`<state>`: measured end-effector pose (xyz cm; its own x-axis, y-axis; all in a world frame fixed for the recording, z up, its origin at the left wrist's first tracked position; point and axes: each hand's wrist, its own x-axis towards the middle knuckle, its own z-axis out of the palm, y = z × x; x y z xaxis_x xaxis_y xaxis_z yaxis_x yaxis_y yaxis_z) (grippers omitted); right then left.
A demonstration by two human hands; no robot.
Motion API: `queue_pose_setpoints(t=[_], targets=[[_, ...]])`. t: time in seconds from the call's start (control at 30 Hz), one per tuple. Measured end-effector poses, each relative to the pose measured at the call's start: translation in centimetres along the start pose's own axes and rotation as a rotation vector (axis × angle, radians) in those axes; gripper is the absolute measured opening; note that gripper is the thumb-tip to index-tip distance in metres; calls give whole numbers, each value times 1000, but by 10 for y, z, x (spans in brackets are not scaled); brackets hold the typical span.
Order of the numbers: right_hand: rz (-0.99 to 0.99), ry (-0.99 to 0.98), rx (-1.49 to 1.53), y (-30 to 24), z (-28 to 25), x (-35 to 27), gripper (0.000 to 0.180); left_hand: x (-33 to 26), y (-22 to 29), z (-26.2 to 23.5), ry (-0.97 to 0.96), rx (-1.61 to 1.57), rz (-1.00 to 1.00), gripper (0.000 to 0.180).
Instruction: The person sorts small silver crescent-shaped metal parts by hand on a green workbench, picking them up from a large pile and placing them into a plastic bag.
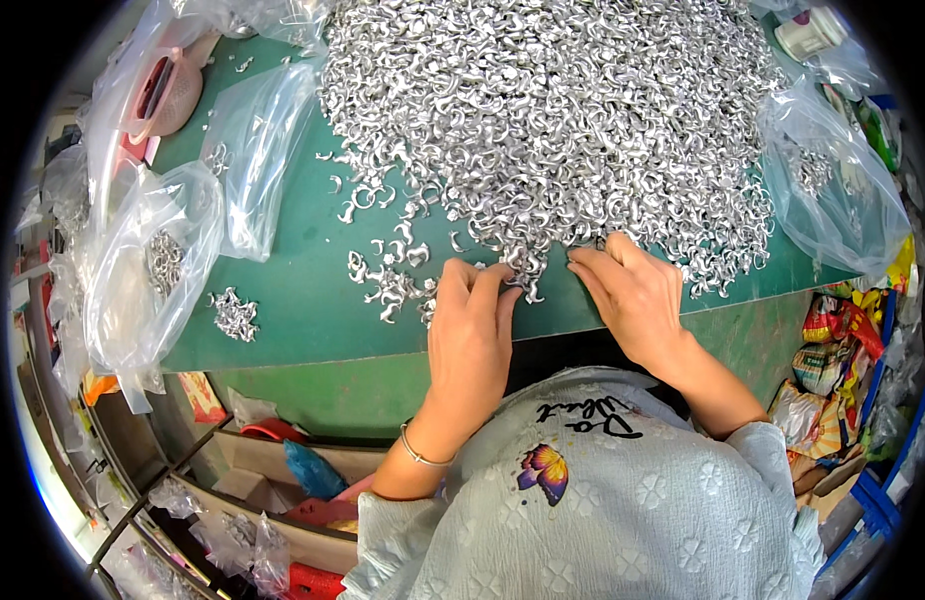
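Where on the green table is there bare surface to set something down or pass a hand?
Bare green table lies between the clear bags on the left and the pile of silver metal pieces, down to the near edge beside a small cluster. The middle and right are crowded: left hand and right hand work at the pile's near edge.

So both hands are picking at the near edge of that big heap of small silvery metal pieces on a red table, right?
Not quite: the table is green, not red, as the head view shows. The rest holds: the left hand and the right hand both work with their fingertips at the near edge of the big heap of small silvery metal pieces.
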<state>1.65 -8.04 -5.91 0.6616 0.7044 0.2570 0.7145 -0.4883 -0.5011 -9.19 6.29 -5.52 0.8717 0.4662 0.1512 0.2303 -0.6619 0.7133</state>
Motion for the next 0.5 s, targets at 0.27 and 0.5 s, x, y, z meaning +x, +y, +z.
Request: queue_pose_setpoints(t=[0.27,0.5], targets=[[605,-39,1883,14,-28,13,17,4,-4,-6,-69,61,113,20],[462,-70,682,24,-37,-7,4,0,-14,-9,-44,-208,-16,14]])
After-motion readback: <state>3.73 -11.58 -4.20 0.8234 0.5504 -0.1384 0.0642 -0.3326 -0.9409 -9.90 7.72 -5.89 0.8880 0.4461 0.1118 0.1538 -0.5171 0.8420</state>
